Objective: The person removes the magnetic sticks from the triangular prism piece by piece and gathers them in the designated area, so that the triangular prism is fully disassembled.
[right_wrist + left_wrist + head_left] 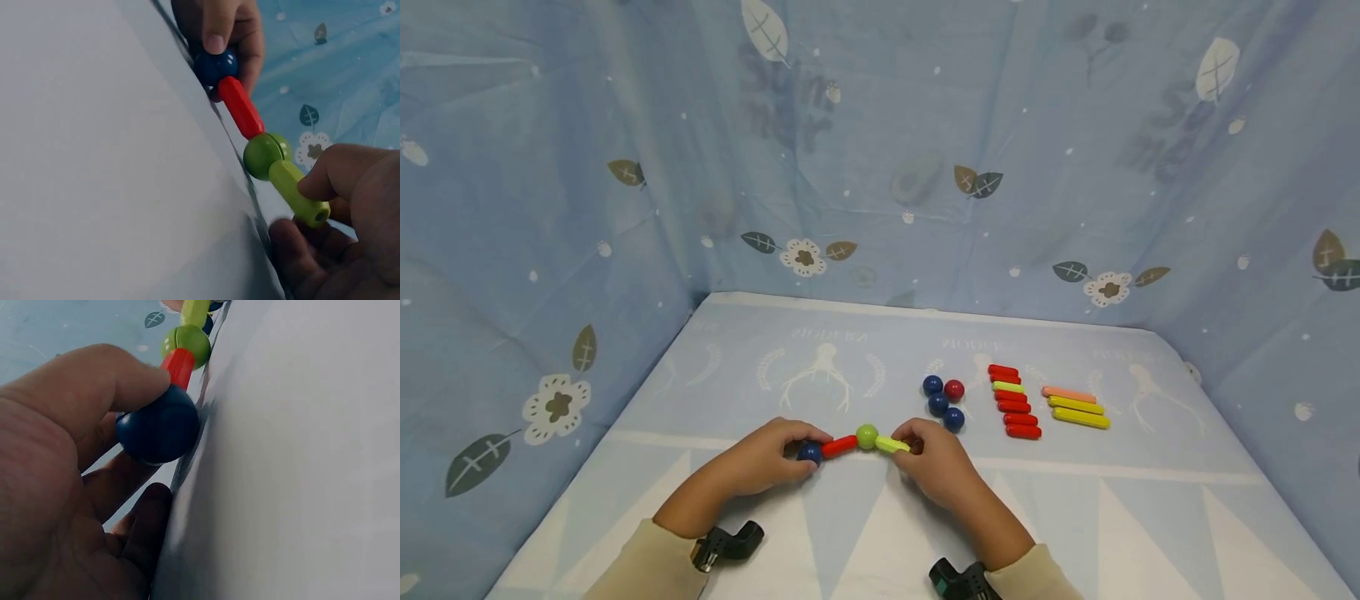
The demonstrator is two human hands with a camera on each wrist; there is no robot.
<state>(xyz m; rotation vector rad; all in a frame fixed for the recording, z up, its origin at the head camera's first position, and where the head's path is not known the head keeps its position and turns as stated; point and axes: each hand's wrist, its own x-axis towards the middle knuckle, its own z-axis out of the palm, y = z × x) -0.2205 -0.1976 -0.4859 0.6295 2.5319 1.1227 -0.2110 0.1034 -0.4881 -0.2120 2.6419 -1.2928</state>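
A chain of pieces lies low over the table in front of me: a blue ball [809, 452], a red rod [241, 107], a green ball [867, 436] and a yellow-green rod [296, 191], joined end to end. My left hand [769, 456] grips the blue ball between thumb and fingers at the chain's left end. At the other end my right hand [942, 463] pinches the yellow-green rod; the rod's outer end, with a dark round spot, shows in the right wrist view. The left wrist view shows the thumb against the blue ball [159, 427].
Beyond my right hand sit several blue balls [937, 404] and one dark red ball [954, 390]. Farther right is a column of short red rods [1014, 407] with one yellow-green rod [1007, 387]. Longer yellow rods [1080, 417] and an orange rod [1069, 394] lie beside it.
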